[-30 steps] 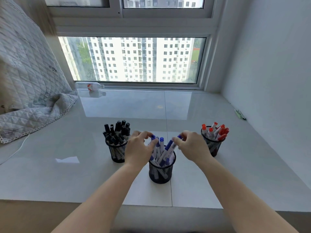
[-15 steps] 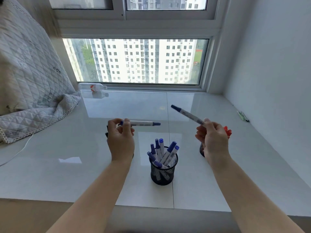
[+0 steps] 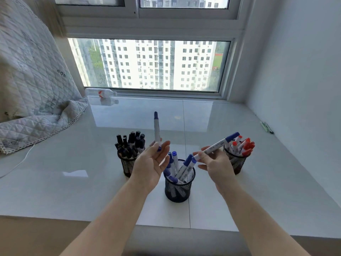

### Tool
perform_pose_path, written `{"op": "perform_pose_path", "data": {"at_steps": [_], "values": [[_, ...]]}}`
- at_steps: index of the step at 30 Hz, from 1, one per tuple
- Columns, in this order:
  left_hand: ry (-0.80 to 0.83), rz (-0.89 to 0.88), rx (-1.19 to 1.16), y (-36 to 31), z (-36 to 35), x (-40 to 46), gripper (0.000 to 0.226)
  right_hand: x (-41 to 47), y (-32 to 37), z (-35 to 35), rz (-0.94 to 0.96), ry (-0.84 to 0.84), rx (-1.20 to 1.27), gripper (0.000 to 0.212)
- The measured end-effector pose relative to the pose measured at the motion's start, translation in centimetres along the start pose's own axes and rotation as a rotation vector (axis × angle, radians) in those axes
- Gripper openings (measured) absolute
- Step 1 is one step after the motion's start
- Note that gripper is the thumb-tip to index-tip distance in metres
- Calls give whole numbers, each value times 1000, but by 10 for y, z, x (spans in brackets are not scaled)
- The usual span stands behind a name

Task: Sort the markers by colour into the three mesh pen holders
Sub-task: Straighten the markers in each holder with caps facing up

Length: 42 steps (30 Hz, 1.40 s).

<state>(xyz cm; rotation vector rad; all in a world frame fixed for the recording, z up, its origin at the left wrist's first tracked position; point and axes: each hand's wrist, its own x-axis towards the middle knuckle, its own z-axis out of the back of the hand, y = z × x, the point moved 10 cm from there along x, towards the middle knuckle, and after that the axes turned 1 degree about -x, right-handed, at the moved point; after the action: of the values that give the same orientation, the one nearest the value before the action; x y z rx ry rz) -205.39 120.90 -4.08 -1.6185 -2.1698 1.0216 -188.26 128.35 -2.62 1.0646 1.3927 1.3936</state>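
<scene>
A blue marker (image 3: 157,129) was held upright in the left hand (image 3: 151,165), and another blue marker (image 3: 215,146) was pinched aslant in the right hand (image 3: 216,165), both above the middle mesh holder (image 3: 180,187) of blue markers on the bench (image 3: 73,191).

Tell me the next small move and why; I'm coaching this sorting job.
Probably lower both blue markers into the middle holder. The left hand holds one upright, the right hand holds another tilted, and that holder already has the blue-capped ones.
</scene>
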Motion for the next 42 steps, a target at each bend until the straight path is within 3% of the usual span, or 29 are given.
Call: {"op": "perform_pose_path", "data": {"at_steps": [4, 8, 11, 16, 20, 21, 25, 31, 36, 42], "values": [[55, -43, 141, -3, -6, 0, 13, -2, 2, -2, 78, -43, -225, 17], [-23, -219, 531, -18, -6, -1, 10, -8, 4, -7, 179, -53, -466, 17], [-78, -309, 641, -24, -4, -5, 13, -10, 4, -9, 231, -68, -563, 14], [-156, -380, 877, -30, 8, -6, 18, -16, 11, 4, 315, -198, -544, 16], [-162, -410, 998, -31, 7, -4, 7, -21, 14, 4, 362, -219, -525, 39], [-177, -430, 1037, -32, 8, -4, 13, -22, 16, 3, 386, -218, -529, 43], [-179, -454, 1078, -33, 8, -4, 37, -25, 17, -8, 450, -155, -621, 38], [-146, -422, 1004, -30, 7, -3, 10, -22, 2, -26, 435, -17, -780, 18], [-175, -456, 1075, -36, 7, -7, 16, -19, -2, -32, 449, 35, -853, 18], [-190, -530, 1200, -41, 4, -10, 8, -17, 1, -26, 410, -20, -755, 7]]}}
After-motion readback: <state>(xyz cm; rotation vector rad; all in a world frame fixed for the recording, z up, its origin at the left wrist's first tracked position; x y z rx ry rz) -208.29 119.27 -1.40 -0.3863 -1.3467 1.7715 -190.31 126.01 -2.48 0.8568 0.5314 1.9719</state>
